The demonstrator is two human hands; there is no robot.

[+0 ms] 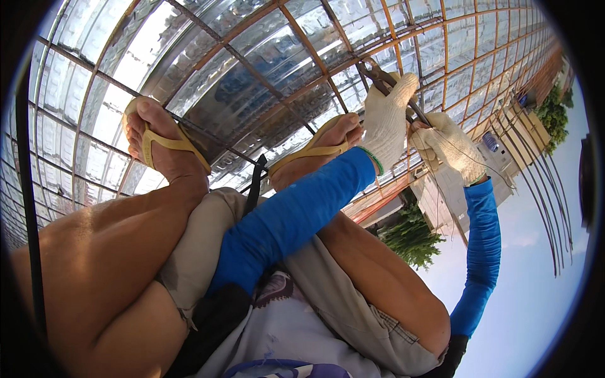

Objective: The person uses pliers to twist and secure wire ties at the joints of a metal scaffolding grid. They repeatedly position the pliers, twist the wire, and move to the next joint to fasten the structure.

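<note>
My left hand (387, 120), in a cream knit glove, is closed at the rebar mesh (328, 74). Its fingers lie across the middle of a pair of dark metal pincers (377, 74), and what they grip is hidden. The pincers' head touches or nearly touches a crossing of the rusty bars. At the handle end, my gloved right hand (452, 146) is closed around the grips. Thin dark tie wire (466, 148) runs across the right glove and loops away beyond it. Blue sleeves cover both forearms.
Shiny translucent ribbed sheeting (277, 63) lies beneath the mesh. My feet, in yellow flip-flops (173, 145), rest on the bars. Several long bent bars (542, 195) stick out at the right. Leafy plants (409, 236) and pale building walls (435, 201) stand beyond the mesh edge.
</note>
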